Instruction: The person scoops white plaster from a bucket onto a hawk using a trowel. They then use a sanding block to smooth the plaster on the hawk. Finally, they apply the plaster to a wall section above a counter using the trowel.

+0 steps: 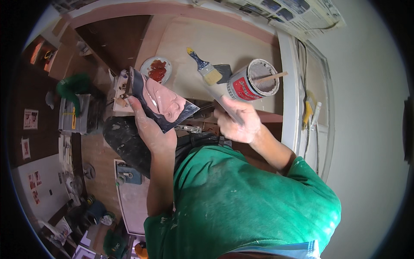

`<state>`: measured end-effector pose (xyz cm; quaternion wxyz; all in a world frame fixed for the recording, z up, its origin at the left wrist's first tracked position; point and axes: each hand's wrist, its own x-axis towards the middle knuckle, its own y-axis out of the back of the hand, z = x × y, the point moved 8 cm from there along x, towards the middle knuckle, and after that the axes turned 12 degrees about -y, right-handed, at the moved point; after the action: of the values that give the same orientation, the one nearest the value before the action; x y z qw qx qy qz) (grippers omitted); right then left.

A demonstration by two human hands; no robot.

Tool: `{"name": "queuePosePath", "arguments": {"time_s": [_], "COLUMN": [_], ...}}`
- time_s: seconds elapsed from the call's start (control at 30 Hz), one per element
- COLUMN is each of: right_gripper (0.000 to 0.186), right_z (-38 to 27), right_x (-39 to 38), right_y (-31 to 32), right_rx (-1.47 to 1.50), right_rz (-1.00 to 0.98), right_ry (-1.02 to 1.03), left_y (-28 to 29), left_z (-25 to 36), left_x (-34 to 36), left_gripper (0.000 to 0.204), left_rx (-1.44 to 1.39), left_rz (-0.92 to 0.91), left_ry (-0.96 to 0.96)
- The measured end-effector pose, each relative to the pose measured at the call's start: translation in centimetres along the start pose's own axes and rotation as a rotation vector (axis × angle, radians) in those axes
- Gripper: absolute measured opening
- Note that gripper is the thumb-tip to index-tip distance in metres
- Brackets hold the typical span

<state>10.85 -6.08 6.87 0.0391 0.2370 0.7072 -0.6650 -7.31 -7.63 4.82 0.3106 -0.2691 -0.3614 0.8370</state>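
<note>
My left hand [151, 129] holds a dark square board [189, 111] spread with a mound of pink paste [166, 103]. A flat grey spatula [230, 110], slightly blurred, is gripped in my right hand [239, 123], its blade pointing up toward the bench. On the pale bench surface [181, 36] just beyond lie a paintbrush [200, 62] with a blue and yellow handle and a dark flat piece [225, 69]. An open can [241, 86] with a red label and a wooden stir stick [271, 77] stands at the right. A white plate [166, 64] holds red-brown paste.
At the left, a co-worker in green [71, 88] is beside a clear plastic bin [79, 121]. Another green-clad person or garment [113, 241] shows low at the left. A white wall [366, 129] and hanging cables [304, 60] are on the right; newspaper [293, 13] is at the top.
</note>
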Motion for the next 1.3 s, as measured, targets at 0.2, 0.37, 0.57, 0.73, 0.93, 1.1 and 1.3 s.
{"name": "queuePosePath", "arguments": {"time_s": [0.2, 0.37, 0.57, 0.73, 0.93, 1.1, 1.3], "right_gripper": [0.029, 0.035, 0.031, 0.027, 0.026, 0.026, 0.027], "right_z": [1.4, -4.9, -4.1, -3.4, -2.9, -3.0, -3.1], "right_x": [5.1, 6.4, 6.3, 6.7, 6.8, 7.5, 6.5], "right_y": [-0.4, -0.4, 0.6, 1.9, 1.9, 3.0, 2.7], "right_rx": [0.083, -0.047, -0.285, -0.399, -0.494, -0.275, -0.667], "right_rz": [-0.201, -0.007, 0.063, 0.064, 0.09, 0.028, 0.185], "right_ry": [-0.033, 0.439, 0.467, 0.384, 0.339, 0.269, 0.379], "left_y": [-2.2, -3.2, -4.0, -3.2, -0.7, -1.0, 1.3], "left_z": [-3.2, -4.3, -4.2, -4.6, -5.3, -6.4, -8.0], "left_x": [-2.2, -5.4, -9.2, -8.7, -7.3, -8.0, -8.2], "left_gripper": [0.061, 0.03, 0.015, 0.013, 0.017, 0.017, 0.01], "left_rx": [0.052, -0.676, -1.144, -1.034, -0.838, -0.891, -0.828], "left_rz": [-0.105, -0.566, -0.21, -0.111, 0.074, 0.094, 0.08], "left_ry": [0.138, 0.692, 1.05, 0.992, 0.868, 1.014, 0.982]}}
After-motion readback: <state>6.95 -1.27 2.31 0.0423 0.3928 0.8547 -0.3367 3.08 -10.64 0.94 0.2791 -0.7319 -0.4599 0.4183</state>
